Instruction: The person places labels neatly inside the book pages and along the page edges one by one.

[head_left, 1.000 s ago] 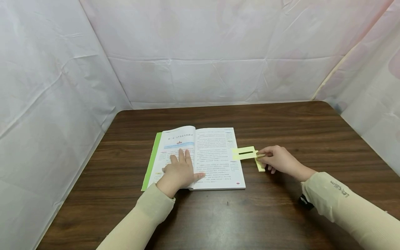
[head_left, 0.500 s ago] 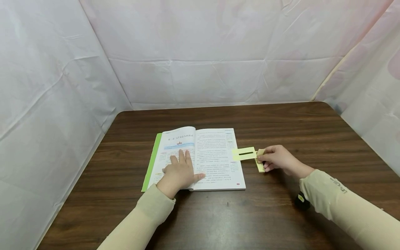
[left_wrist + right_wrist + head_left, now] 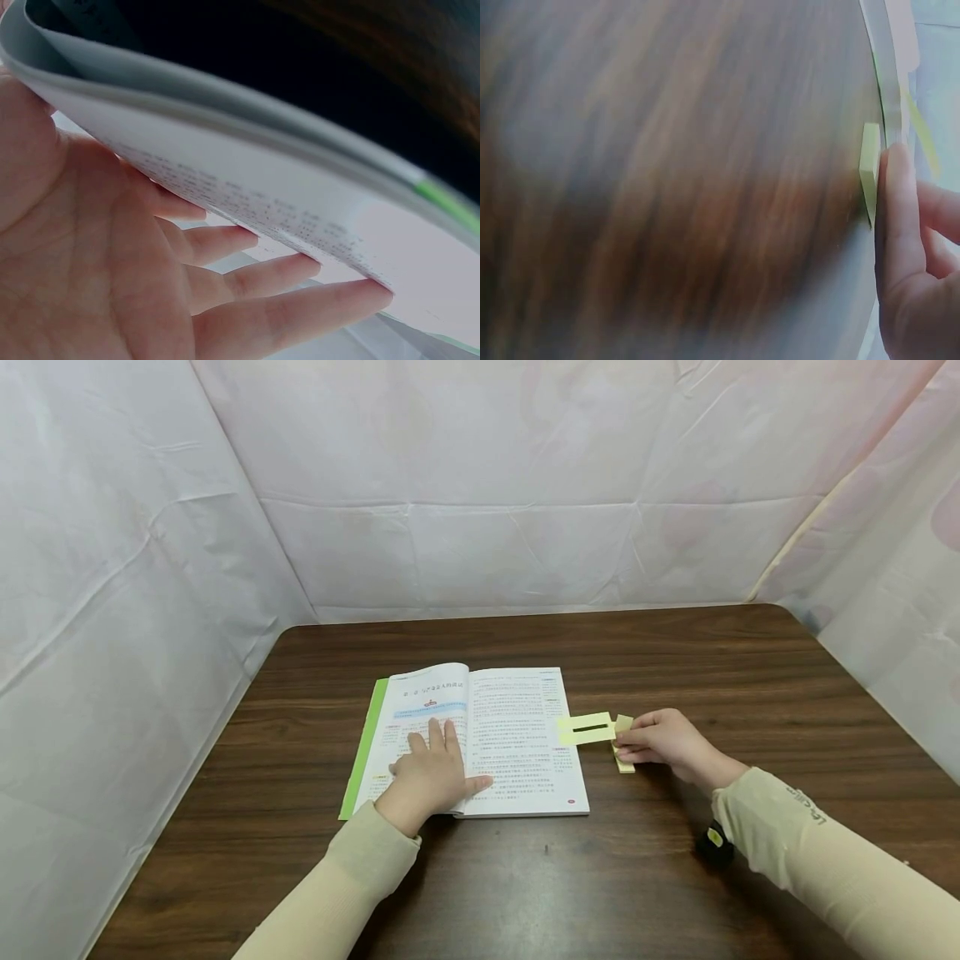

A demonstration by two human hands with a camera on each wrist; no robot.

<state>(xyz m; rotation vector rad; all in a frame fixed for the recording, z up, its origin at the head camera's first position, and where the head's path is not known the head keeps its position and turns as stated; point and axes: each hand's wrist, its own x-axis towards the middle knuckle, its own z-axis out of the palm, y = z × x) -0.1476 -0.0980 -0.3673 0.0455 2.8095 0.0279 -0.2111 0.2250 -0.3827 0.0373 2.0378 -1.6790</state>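
Across the middle of the brown wooden table (image 3: pixel 487 893), a printed book (image 3: pixel 513 693) lies spread, a green strip (image 3: pixel 363 747) along its left side. The person's left hand (image 3: pixel 431 777) rests on it near the fold, fingers fanned wide on the left page and thumb stretched onto the right one. To the right, a yellow slip (image 3: pixel 591 736) with a black bar on it overlaps the page's outer edge and reaches out to just beside a small yellow pad (image 3: pixel 626 767). The right hand (image 3: pixel 671 743) holds that pad in a narrow pinch, a pale flap (image 3: pixel 624 722) showing past the fingertips on the far side. Only from the head can both hands and the whole slip be seen, along with a black device (image 3: pixel 714 845) at the right wrist. The left wrist's view adds the book's curled near edge, with a dark hollow under the pages; the right wrist's shows the pad's thickness low against the wood.
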